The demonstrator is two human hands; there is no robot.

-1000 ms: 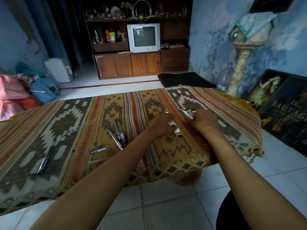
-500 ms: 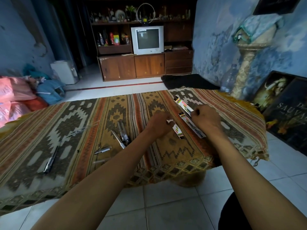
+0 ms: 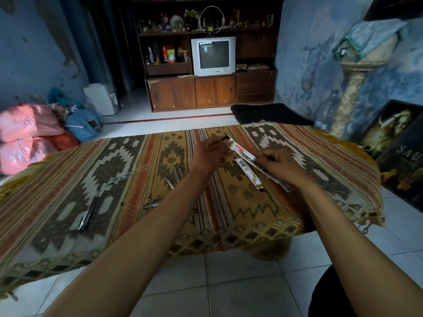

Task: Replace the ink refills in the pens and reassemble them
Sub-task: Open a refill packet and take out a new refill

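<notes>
A narrow white refill packet point(image 3: 240, 152) with red lettering is held above the patterned cloth. My left hand point(image 3: 209, 154) pinches its far open end and my right hand point(image 3: 278, 164) grips its near part. A second refill packet point(image 3: 250, 176) lies flat on the cloth just below, between my hands. Left of my left forearm lie pen parts: two dark barrels point(image 3: 177, 173), a silver piece point(image 3: 169, 183) and another silver piece point(image 3: 151, 204). A whole black pen point(image 3: 88, 212) rests far left, and a thin clear refill point(image 3: 119, 178) lies beyond it.
The low table carries a striped woven cloth point(image 3: 68, 202) with a fringed front edge. White floor tiles lie in front. Framed pictures point(image 3: 393, 143) lean on the right wall beside a stone pillar point(image 3: 350, 92). Plastic bags point(image 3: 27, 138) sit at left, a TV cabinet point(image 3: 212, 90) at the back.
Both hands lifted one refill packet off the cloth and moved it away from me. My left hand shifted to its far end. The second packet stayed lying on the cloth.
</notes>
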